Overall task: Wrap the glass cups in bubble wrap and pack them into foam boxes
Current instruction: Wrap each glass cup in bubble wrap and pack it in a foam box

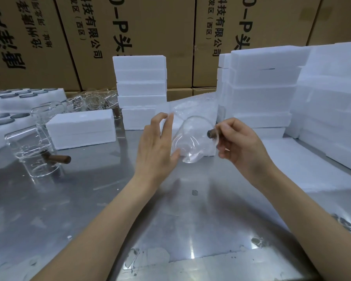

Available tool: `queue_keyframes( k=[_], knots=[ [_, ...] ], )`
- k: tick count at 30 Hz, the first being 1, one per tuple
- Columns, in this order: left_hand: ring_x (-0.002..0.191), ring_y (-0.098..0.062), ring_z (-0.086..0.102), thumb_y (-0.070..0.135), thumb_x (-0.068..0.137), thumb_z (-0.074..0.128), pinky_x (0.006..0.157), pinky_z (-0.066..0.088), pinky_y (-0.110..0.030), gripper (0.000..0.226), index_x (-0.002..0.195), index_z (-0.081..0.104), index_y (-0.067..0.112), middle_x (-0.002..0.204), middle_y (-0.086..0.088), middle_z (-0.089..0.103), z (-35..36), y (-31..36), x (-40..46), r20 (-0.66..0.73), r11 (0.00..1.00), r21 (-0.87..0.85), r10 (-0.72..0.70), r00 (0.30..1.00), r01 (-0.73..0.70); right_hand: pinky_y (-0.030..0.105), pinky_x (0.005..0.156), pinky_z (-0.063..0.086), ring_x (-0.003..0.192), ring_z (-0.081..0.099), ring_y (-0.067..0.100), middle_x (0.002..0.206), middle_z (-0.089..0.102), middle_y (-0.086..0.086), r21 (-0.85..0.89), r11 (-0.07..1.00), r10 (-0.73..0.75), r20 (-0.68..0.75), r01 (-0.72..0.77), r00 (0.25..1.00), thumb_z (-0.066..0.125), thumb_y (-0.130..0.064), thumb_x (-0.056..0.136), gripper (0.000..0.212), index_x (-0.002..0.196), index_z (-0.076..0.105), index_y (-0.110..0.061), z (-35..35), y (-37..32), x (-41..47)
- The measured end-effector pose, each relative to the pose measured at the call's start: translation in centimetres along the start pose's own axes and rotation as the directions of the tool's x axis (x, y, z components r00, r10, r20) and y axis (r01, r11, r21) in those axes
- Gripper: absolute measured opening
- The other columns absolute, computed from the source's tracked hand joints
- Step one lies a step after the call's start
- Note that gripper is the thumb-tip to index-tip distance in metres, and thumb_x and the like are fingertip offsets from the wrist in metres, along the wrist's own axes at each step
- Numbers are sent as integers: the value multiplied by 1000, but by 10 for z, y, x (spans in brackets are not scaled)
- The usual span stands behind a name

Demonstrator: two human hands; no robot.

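A clear glass cup point(193, 138) with a brown wooden handle point(212, 133) hangs tilted above the metal table point(130, 209) at centre. My right hand point(239, 142) grips the handle with curled fingers. To the cup's left, my left hand point(156, 145) has straight fingers, and its thumb tip touches the glass near the base. A clear sheet of bubble wrap point(190, 107) lies behind the cup. A closed white foam box point(81, 130) sits to the left.
Several more glass cups point(34, 157) with wooden handles lie at the left, beside foam trays point(0, 110). Foam boxes are stacked at the back centre point(140, 88) and at the right point(292, 88). Cardboard cartons point(150, 27) form a wall behind.
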State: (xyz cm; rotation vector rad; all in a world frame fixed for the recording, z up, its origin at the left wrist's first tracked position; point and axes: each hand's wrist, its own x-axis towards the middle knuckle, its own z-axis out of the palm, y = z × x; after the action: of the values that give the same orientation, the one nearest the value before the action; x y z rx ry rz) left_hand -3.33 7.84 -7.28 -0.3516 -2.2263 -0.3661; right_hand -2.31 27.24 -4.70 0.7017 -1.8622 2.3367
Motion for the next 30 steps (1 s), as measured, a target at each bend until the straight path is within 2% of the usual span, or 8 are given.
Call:
queue_keyframes(
  k=[5, 11, 15, 18, 22, 25, 27, 30],
  knots=[
    [94, -40, 57, 10, 65, 85, 79, 50, -46, 73, 130, 54, -1, 126, -22, 53, -4, 0, 1, -47, 1000, -6, 17, 999, -18, 19, 51, 44, 57, 57, 6, 76, 72, -2, -157, 986, -50, -8, 48, 999, 58, -17, 90, 7, 86, 56, -12, 4, -1, -4],
    [99, -32, 55, 4, 70, 75, 81, 46, -39, 69, 135, 51, 4, 131, -17, 50, -9, -2, 2, -31, 1000, -29, 5, 999, -6, 14, 53, 44, 57, 60, -1, 74, 74, -8, -370, 915, -213, -102, 162, 972, 61, -8, 91, 10, 85, 56, -15, 5, 2, -3],
    [96, -28, 55, 5, 67, 70, 80, 45, -36, 71, 135, 50, 4, 132, -15, 50, -10, 6, 1, -18, 997, -66, 49, 999, -50, 7, 56, 40, 72, 67, -2, 78, 72, -14, -541, 807, -377, -164, 236, 912, 69, -12, 86, 14, 83, 57, -19, 8, 10, -4],
    [100, -26, 53, 11, 68, 68, 82, 48, -38, 70, 135, 50, 4, 133, -14, 49, -12, 15, -1, -14, 989, -124, 79, 997, -80, 8, 56, 41, 67, 63, -2, 77, 66, -23, -689, 682, -492, -186, 244, 850, 72, -18, 84, 15, 86, 57, -21, 8, 13, -5],
    [100, -22, 51, 19, 71, 63, 84, 47, -37, 66, 134, 51, 3, 132, -12, 49, -15, 33, -4, -36, 959, -197, 201, 979, -204, 12, 59, 45, 69, 62, -1, 76, 62, -28, -751, 616, -547, -191, 238, 815, 71, -23, 85, 15, 91, 57, -22, 12, 15, -6],
    [104, -23, 53, 20, 72, 62, 87, 45, -35, 65, 134, 52, 4, 132, -13, 50, -15, 50, -7, -72, 898, -269, 341, 937, -348, 16, 62, 48, 73, 63, -2, 74, 62, -25, -738, 631, -533, -188, 239, 825, 67, -24, 87, 13, 88, 54, -25, 18, 17, -7],
    [113, -23, 53, 19, 71, 64, 91, 44, -34, 64, 132, 53, 3, 133, -13, 51, -14, 58, -10, -98, 842, -322, 426, 900, -433, 12, 62, 45, 73, 61, -1, 75, 59, -27, -740, 641, -491, -190, 205, 850, 64, -21, 88, 7, 89, 58, -23, 17, 21, -5],
    [122, -27, 52, 22, 76, 62, 96, 43, -39, 49, 121, 55, 4, 136, -16, 52, -13, 61, -10, -165, 738, -401, 525, 835, -543, 3, 60, 37, 70, 56, -8, 75, 52, -23, -793, 572, -489, -125, 210, 863, 59, -10, 91, 5, 93, 64, -11, 17, 21, -3]
  ],
)
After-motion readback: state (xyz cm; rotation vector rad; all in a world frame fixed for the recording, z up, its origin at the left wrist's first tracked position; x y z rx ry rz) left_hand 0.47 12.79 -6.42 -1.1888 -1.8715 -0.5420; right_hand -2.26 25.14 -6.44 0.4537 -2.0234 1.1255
